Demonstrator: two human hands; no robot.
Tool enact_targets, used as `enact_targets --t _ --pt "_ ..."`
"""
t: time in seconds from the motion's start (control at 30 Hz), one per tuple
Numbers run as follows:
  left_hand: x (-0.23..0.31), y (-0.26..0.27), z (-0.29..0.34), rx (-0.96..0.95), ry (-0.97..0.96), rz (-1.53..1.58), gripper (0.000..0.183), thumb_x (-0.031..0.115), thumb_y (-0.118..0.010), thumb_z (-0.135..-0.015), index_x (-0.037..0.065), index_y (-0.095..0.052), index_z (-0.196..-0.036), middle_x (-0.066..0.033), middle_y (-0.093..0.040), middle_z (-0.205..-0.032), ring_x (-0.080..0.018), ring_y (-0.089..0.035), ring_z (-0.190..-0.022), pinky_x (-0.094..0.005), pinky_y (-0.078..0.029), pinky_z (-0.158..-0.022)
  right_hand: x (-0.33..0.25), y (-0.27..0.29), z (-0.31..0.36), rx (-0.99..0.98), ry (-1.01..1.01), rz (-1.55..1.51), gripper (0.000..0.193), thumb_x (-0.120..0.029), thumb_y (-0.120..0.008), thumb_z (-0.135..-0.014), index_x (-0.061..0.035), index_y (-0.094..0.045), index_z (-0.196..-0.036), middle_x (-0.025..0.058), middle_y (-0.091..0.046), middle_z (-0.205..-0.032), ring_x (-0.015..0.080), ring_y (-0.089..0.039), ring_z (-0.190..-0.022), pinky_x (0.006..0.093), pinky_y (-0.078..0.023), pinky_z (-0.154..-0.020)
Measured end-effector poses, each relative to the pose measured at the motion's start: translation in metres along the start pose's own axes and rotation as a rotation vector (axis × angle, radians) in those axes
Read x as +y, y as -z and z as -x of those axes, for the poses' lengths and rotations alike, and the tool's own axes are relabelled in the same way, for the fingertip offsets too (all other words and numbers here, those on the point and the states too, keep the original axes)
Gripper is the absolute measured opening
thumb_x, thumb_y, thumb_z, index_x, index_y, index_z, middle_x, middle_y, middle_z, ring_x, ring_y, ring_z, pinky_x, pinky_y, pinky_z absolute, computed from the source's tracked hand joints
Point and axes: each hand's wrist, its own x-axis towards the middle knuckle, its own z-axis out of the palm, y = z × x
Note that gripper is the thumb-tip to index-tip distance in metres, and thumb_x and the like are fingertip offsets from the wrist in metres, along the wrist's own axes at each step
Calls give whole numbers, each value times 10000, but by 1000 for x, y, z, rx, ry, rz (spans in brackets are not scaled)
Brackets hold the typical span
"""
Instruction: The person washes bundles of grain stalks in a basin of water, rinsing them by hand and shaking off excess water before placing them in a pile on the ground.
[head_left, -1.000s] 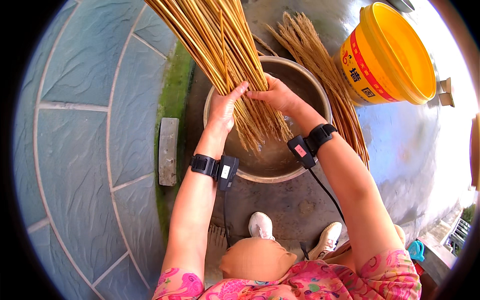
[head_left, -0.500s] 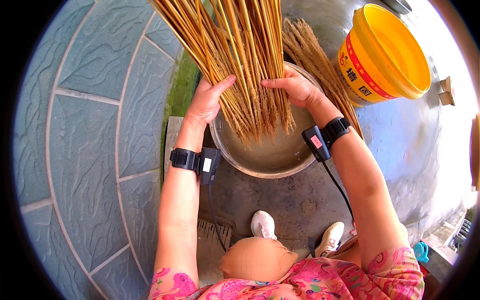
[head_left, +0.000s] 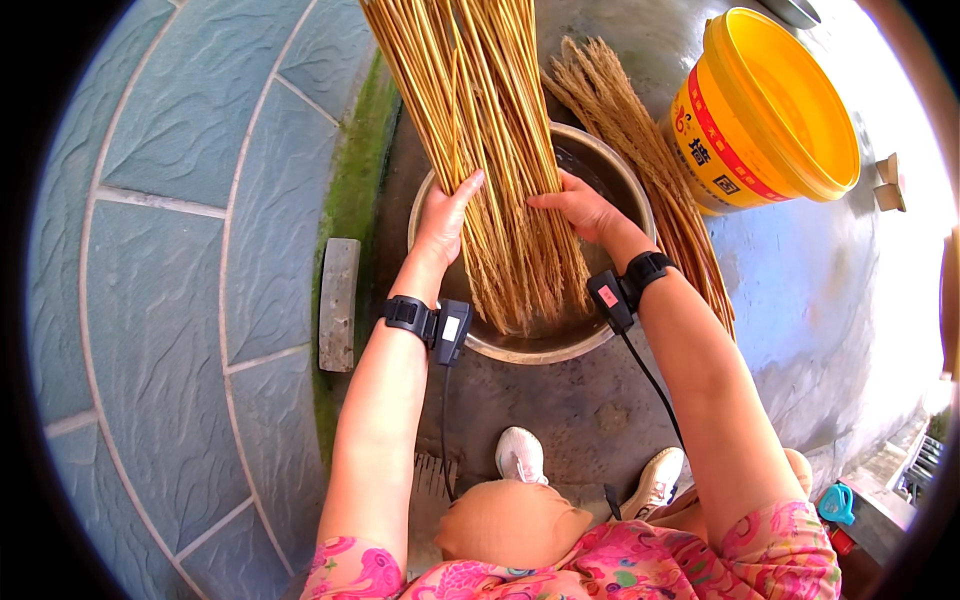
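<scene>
A thick bundle of dry golden stalks (head_left: 490, 130) with feathery seed heads is held over a round metal basin (head_left: 535, 355). My left hand (head_left: 447, 222) grips the bundle's left side, thumb lying on top. On its right side my right hand (head_left: 585, 205) clasps it the same way, with the fingers hidden under the stalks. The seed heads point toward me and hang down into the basin, where some murky water shows; whether their tips touch it I cannot tell.
Another bundle of brown plumed stalks (head_left: 640, 140) lies right of the basin, beside a yellow plastic bucket (head_left: 690, 140). A grey block (head_left: 340, 305) rests at the left by a mossy edge (head_left: 350, 190). Slate-like paving (head_left: 150, 280) covers the far left. My white shoes (head_left: 521, 455) stand below.
Both hands have drawn closer together and slightly lower, gathering the fanned stalks into a narrower bundle. The seed heads have moved toward me, over the basin's near side.
</scene>
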Motion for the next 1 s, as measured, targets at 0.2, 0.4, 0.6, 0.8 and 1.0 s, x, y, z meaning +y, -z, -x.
enact_targets --t 0.2,0.4,0.6,0.8,1.0 --pt "-32 14 -12 50 106 -56 456 234 -662 -865 27 -503 -1239 -59 -577 -1174 -178 -543 -1070 -320 -415 -926 20 34 -14 65 -101 205 522 -107 -701 -813 -76 -493 -1291 73 -581 -1205 183 -541 -1068 340 -398 -958" --pt "-3 31 -13 15 318 -297 536 372 -694 -830 17 -568 -1212 -95 -613 -1157 -179 -568 -1060 -328 -410 -926 -3 42 -29 169 -226 697 746 -367 -805 -705 57 -488 -1231 157 -596 -1153 219 -554 -1083 351 -435 -919" --pt "-10 -6 -40 271 324 -13 698 446 -770 -739 -50 -561 -1182 -142 -610 -1127 -202 -573 -1014 -350 -438 -890 -9 -35 -60 636 -15 823 882 -564 -761 -666 111 -413 -1115 277 -617 -1034 365 -622 -990 390 -496 -850" --pt "-38 -4 -48 393 235 -469 524 378 -723 -787 -66 -624 -1046 -166 -668 -895 -221 -635 -782 -334 -474 -711 28 -16 -68 497 154 833 651 -405 -770 -717 17 -451 -1096 247 -641 -974 372 -627 -951 420 -491 -807" --pt "-58 -1 -29 305 157 -728 269 138 -672 -786 18 -652 -1026 -105 -691 -932 -201 -656 -838 -310 -488 -740 33 14 -54 396 174 957 526 -233 -752 -715 -2 -461 -1086 233 -649 -943 386 -624 -922 415 -505 -778"
